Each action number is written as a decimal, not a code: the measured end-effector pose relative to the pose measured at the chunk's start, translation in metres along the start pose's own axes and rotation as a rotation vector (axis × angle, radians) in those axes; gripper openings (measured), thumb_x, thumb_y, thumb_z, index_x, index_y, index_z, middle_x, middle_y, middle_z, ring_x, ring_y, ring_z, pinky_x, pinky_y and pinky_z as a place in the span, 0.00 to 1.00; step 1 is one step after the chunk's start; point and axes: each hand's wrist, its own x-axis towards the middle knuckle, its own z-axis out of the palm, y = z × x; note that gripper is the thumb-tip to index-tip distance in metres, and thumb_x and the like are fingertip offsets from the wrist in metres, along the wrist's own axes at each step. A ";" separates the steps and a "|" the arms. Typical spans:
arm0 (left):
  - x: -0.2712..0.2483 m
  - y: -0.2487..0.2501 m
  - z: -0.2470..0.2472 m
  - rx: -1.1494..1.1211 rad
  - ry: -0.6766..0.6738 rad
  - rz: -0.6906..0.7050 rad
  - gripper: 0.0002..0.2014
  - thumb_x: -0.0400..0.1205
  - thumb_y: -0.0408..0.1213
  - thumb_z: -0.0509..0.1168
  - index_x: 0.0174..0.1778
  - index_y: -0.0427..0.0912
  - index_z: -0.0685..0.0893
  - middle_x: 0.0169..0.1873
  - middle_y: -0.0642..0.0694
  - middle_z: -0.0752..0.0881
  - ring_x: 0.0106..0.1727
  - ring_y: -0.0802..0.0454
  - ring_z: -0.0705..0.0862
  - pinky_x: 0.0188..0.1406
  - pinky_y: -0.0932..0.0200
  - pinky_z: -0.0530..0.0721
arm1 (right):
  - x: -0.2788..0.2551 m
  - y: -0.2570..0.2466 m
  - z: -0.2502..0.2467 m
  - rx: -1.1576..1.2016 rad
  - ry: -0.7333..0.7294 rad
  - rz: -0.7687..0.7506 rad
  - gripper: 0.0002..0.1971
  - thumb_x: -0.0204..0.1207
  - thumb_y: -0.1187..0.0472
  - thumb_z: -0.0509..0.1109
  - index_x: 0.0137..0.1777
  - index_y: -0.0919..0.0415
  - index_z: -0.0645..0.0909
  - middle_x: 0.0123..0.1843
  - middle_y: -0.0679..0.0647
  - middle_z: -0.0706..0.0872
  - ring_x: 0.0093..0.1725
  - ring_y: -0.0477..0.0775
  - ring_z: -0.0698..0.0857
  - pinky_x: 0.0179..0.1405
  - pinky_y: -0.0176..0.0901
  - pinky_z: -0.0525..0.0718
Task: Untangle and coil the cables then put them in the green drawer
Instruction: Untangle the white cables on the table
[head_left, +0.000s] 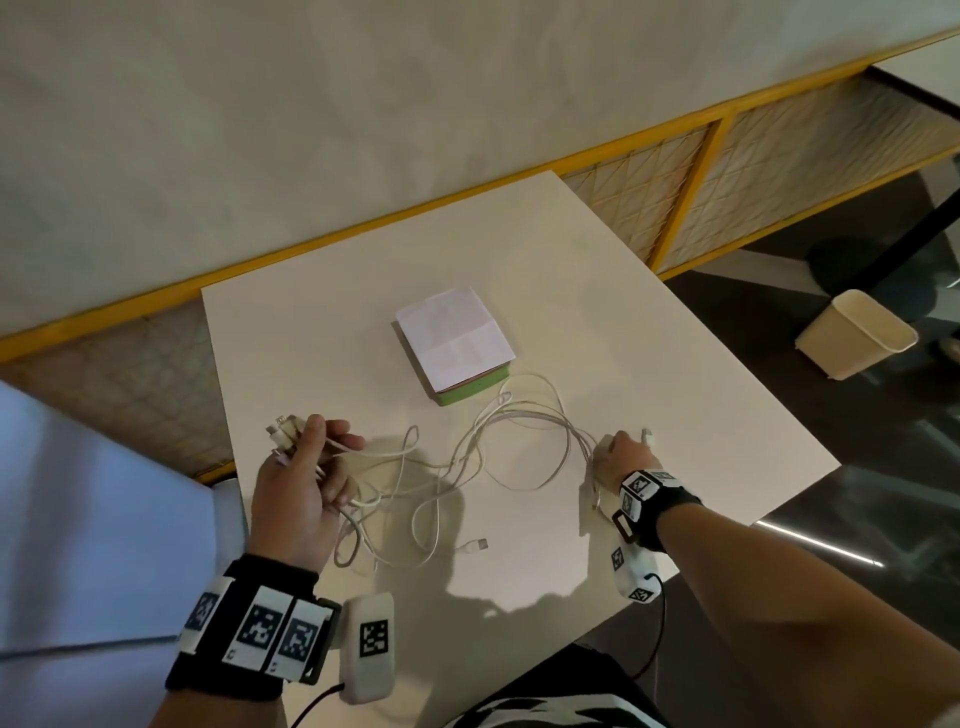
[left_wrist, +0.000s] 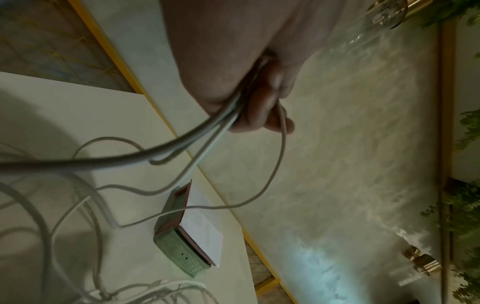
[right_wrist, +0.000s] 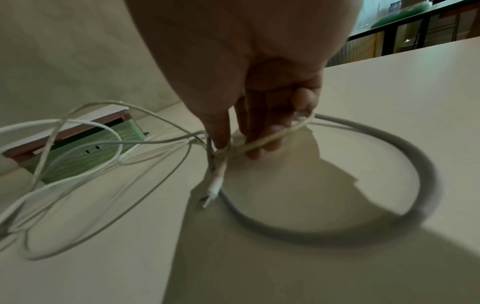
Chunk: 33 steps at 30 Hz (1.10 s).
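Observation:
Several white cables (head_left: 467, 457) lie tangled across the white table (head_left: 675, 374) between my two hands. My left hand (head_left: 306, 467) is raised at the left and grips a bunch of cable ends, with plugs (head_left: 280, 428) sticking out above the fist; in the left wrist view the strands (left_wrist: 228, 123) run out of its curled fingers. My right hand (head_left: 618, 457) at the right pinches cable strands (right_wrist: 259, 144) near a plug (right_wrist: 213, 189) low over the table. The green drawer (head_left: 470, 392) sits mid-table under a white paper (head_left: 452, 338). A loose USB plug (head_left: 475, 545) lies near the front.
A yellow-framed lattice panel (head_left: 675, 208) runs behind the table under a pale wall. A cream waste bin (head_left: 857, 332) stands on the dark floor to the right. A thick cable loop (right_wrist: 389, 205) circles under my right hand.

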 end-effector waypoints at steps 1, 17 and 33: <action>-0.001 0.002 0.002 -0.011 0.021 0.008 0.21 0.87 0.40 0.55 0.31 0.45 0.86 0.24 0.51 0.85 0.15 0.61 0.67 0.15 0.69 0.65 | 0.002 0.000 0.000 -0.024 -0.010 -0.010 0.16 0.77 0.59 0.57 0.62 0.66 0.72 0.61 0.66 0.82 0.63 0.68 0.80 0.62 0.53 0.78; 0.009 0.060 -0.012 -0.143 0.104 0.120 0.21 0.87 0.53 0.50 0.30 0.52 0.75 0.16 0.56 0.66 0.16 0.61 0.60 0.16 0.67 0.59 | -0.011 -0.048 -0.101 0.966 0.099 -0.401 0.10 0.80 0.67 0.58 0.44 0.55 0.79 0.39 0.55 0.88 0.28 0.53 0.82 0.28 0.43 0.75; 0.017 0.034 0.037 -0.005 -0.028 0.025 0.14 0.86 0.35 0.58 0.32 0.44 0.73 0.15 0.53 0.66 0.13 0.60 0.61 0.12 0.69 0.62 | -0.093 -0.150 -0.100 0.681 -0.184 -0.873 0.08 0.80 0.63 0.65 0.41 0.53 0.82 0.30 0.44 0.88 0.33 0.41 0.84 0.40 0.31 0.80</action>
